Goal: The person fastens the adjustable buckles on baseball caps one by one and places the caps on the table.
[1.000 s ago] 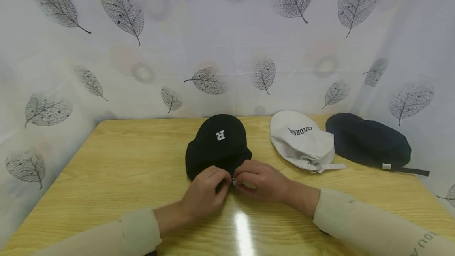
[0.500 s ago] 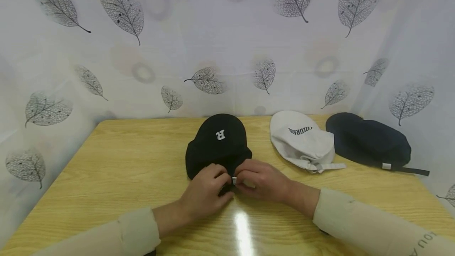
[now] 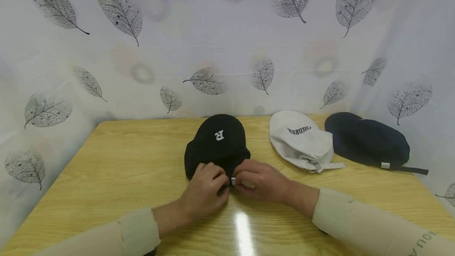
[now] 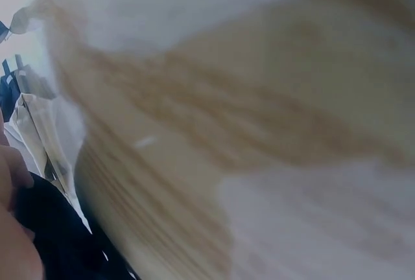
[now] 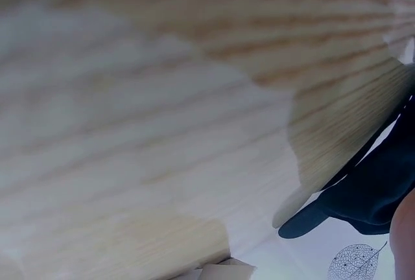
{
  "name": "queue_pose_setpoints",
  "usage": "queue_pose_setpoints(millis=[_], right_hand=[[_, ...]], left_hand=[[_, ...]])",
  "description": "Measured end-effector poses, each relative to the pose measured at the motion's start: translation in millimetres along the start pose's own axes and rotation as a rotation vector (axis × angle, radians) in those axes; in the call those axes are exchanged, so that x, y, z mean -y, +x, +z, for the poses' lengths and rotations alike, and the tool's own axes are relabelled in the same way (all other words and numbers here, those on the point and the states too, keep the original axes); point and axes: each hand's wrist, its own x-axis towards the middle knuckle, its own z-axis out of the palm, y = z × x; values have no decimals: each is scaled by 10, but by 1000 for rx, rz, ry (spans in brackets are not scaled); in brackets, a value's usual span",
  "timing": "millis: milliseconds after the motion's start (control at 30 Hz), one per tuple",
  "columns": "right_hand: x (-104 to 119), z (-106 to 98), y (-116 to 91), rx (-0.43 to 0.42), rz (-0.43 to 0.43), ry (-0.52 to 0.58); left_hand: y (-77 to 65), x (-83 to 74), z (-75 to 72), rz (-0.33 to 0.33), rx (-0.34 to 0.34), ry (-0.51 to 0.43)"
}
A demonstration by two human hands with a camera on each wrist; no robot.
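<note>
A black baseball cap (image 3: 217, 145) with a white R lies at the middle of the table, its strap side toward me. My left hand (image 3: 204, 187) pinches the strap at the cap's near edge, fingers curled and thumb low. Right beside it, my right hand (image 3: 263, 181) pinches the strap next to a small silver buckle (image 3: 233, 181), which shows between the two hands. The fingertips cover most of the strap. In the left wrist view, part of the dark cap (image 4: 55, 234) appears beside the fingers; the right wrist view catches the cap (image 5: 369, 196) at its right side.
To the right lies a white cap (image 3: 302, 141) lettered COLORADO, its strap sticking out. Beyond it is a navy cap (image 3: 369, 141) with a silver buckle and a loose strap end. A leaf-print curtain (image 3: 227, 42) hangs behind the wooden table (image 3: 128, 157).
My left thumb stretched out toward the right hand half a second ago and is now drawn back in against the fingers. The right hand and the caps stay in place.
</note>
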Motion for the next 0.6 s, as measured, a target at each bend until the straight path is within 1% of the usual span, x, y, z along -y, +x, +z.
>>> queue_pose_setpoints(millis=[200,367,467,600], right_hand=[[-8,-1,-3,9,4,12],[-13,-4,-3,28,14,18],[-14,-5,-5,39,24,17],[-15,-8,-8,50,30,13]], left_hand=[[6,26,5,61,-40,-17],[20,39,-5,119,-95,-23],[32,41,-10,142,-121,-25],[43,40,-3,161,-134,-35]])
